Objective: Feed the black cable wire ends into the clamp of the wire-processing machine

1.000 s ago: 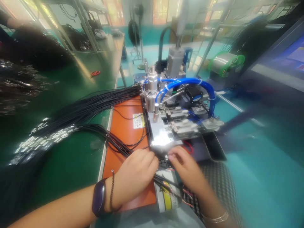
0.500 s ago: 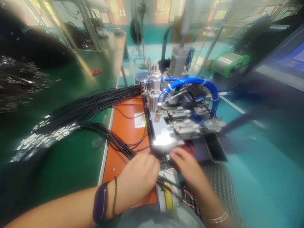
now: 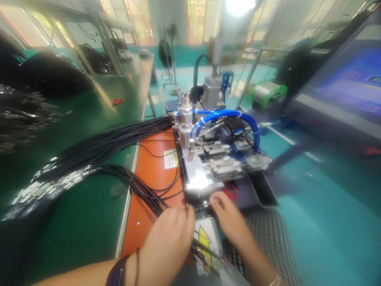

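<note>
My left hand (image 3: 174, 230) is closed around a bundle of black cables (image 3: 145, 192), its thumb and forefinger pinched at the front of the machine. Loose cable ends (image 3: 205, 254) stick out below that hand, over a pale plate with a yellow arrow (image 3: 204, 242). My right hand (image 3: 228, 216) has its fingers curled together beside the small black front fixture (image 3: 201, 210). What those fingertips hold, if anything, is too small to make out. Just beyond both hands stands the metal machine (image 3: 198, 174), with thick blue tubes (image 3: 226, 113) arching over it.
A larger heap of black cables (image 3: 116, 139) runs from the green table (image 3: 89, 214) onto the orange base (image 3: 157, 139). A black bin (image 3: 263, 188) sits right of the machine. Further off are red-handled scissors (image 3: 118, 102), a green-rimmed spool (image 3: 268, 94) and a screen (image 3: 354, 75).
The view has tilted up and shifted slightly. My left thumb and forefinger have come up to the front fixture, while my right hand stays beside it with fingers more curled.
</note>
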Available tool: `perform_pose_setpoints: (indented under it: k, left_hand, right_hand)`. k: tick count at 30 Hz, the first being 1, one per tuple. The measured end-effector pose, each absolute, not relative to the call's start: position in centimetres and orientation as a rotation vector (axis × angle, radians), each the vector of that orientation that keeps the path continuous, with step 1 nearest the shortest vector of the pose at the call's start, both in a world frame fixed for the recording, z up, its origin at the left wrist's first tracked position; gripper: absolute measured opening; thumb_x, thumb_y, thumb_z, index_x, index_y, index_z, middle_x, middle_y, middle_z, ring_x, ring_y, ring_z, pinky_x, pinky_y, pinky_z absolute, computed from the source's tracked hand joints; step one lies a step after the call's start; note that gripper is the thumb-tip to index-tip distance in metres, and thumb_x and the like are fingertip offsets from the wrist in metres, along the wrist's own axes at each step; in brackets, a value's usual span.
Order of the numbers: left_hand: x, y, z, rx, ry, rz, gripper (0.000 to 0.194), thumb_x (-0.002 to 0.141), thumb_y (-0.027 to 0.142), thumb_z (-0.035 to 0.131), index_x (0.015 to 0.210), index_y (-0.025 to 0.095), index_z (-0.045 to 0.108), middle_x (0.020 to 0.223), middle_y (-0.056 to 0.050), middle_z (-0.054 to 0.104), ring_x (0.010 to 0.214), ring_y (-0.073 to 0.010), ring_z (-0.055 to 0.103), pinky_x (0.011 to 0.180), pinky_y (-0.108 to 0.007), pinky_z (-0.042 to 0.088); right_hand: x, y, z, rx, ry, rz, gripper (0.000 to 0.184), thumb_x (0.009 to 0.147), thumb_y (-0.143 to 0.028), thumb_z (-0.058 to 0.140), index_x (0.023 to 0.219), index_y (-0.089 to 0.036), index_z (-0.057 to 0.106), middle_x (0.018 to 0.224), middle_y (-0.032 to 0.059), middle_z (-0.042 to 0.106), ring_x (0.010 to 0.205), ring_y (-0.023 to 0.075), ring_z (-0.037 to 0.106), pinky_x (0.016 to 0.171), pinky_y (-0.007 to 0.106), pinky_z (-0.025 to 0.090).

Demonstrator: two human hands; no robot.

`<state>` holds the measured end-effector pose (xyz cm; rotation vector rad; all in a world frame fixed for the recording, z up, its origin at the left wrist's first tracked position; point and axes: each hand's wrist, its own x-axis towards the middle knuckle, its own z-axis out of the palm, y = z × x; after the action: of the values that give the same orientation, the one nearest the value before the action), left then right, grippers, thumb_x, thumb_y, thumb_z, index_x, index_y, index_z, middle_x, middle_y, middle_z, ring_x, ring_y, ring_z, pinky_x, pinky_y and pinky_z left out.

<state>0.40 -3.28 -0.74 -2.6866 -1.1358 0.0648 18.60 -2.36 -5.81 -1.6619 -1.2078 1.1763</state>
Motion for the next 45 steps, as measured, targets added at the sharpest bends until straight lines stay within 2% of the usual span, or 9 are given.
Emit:
perform_pose_setpoints:
  k: [3,6,10,16,24,29,31,36,45]
  left_hand:
    - [0.3,-2.9,-0.9,-2.684,-1.147,0.051,0.045,0.073,0.013,0.061,0.118,0.008,0.056,0.079,-0.005,0.060,0.069,-0.0206,0.056,0.061,-0.033,0.048]
    - [0.4,-2.7,-0.8,-2.711,-1.181,0.084,0.033,0.076,0.013,0.060,0.109,0.011,0.060,0.080,-0.004,0.060,0.069,-0.0205,0.056,0.061,-0.034,0.048]
    - [0.5,-2.5,-1.1,-2.755,-1.219,0.140,0.020,0.076,0.009,0.058,0.095,0.014,0.061,0.080,-0.004,0.060,0.069,-0.0213,0.055,0.062,-0.035,0.048]
    - [0.4,-2.5,-1.2,-2.753,-1.199,0.101,0.016,0.075,0.007,0.056,0.089,0.013,0.061,0.079,-0.005,0.061,0.069,-0.0214,0.056,0.063,-0.036,0.049]
    - [0.3,-1.8,-1.2,-2.743,-1.227,0.133,0.022,0.074,0.001,0.052,0.090,0.014,0.061,0.081,-0.006,0.063,0.070,-0.0219,0.059,0.064,-0.036,0.049]
    - [0.0,-0.5,-0.7,-2.740,-1.237,0.135,0.039,0.074,-0.004,0.048,0.110,0.007,0.058,0.114,-0.016,0.062,0.095,-0.0251,0.060,0.082,-0.039,0.049]
    - [-0.2,-0.4,-0.3,-2.751,-1.204,0.119,0.043,0.075,-0.003,0.047,0.116,0.006,0.055,0.117,-0.016,0.061,0.098,-0.0254,0.060,0.082,-0.039,0.049]
    - [-0.4,-1.0,0.2,-2.848,-1.077,-0.106,0.043,0.082,0.007,0.048,0.125,0.013,0.047,0.107,-0.010,0.063,0.090,-0.0248,0.059,0.076,-0.040,0.049]
    - [-0.4,-1.0,-1.1,-2.963,-1.006,-0.302,0.018,0.086,0.010,0.043,0.100,0.016,0.053,0.084,-0.004,0.056,0.072,-0.0206,0.050,0.063,-0.035,0.041]
  right_hand:
    - [19.7,-3.8,-5.5,-1.589,-1.439,0.797,0.019,0.089,-0.031,0.048,0.104,-0.021,0.054,0.095,0.0062,0.059,0.083,0.0180,0.057,0.068,0.027,0.047]
    - [20.4,-5.1,-4.5,-1.213,-1.939,0.606,0.027,0.088,-0.018,0.052,0.113,-0.027,0.056,0.099,0.0045,0.062,0.086,0.0169,0.057,0.075,0.028,0.048]
    - [20.0,-5.8,-3.9,-0.940,-2.165,0.472,0.031,0.087,-0.014,0.056,0.116,-0.025,0.056,0.091,0.0032,0.067,0.080,0.0174,0.057,0.073,0.032,0.048]
    - [19.0,-5.4,-5.2,-1.001,-2.005,0.407,0.024,0.087,-0.008,0.051,0.108,-0.020,0.056,0.091,0.0065,0.065,0.080,0.0178,0.058,0.071,0.032,0.050]
    - [18.4,-5.4,-4.9,-1.047,-2.008,0.467,0.016,0.088,-0.007,0.048,0.096,-0.020,0.055,0.085,0.0051,0.062,0.075,0.0172,0.055,0.067,0.030,0.049]
    - [17.4,-4.5,-4.9,-1.148,-1.907,0.526,0.013,0.090,-0.011,0.047,0.093,-0.021,0.055,0.085,0.0038,0.061,0.079,0.0175,0.056,0.071,0.031,0.047]
    - [17.5,-4.0,-4.7,-1.180,-1.874,0.531,0.012,0.091,-0.013,0.046,0.093,-0.021,0.055,0.087,0.0039,0.061,0.081,0.0177,0.056,0.073,0.031,0.047]
    - [18.5,-3.6,-4.4,-1.260,-1.738,0.535,0.014,0.090,-0.014,0.046,0.091,-0.022,0.057,0.088,0.0033,0.061,0.084,0.0169,0.057,0.075,0.029,0.047]
    - [17.8,-4.6,-4.1,-1.264,-1.588,0.298,0.012,0.084,-0.012,0.057,0.087,-0.022,0.063,0.079,0.0029,0.065,0.075,0.0168,0.061,0.068,0.028,0.049]
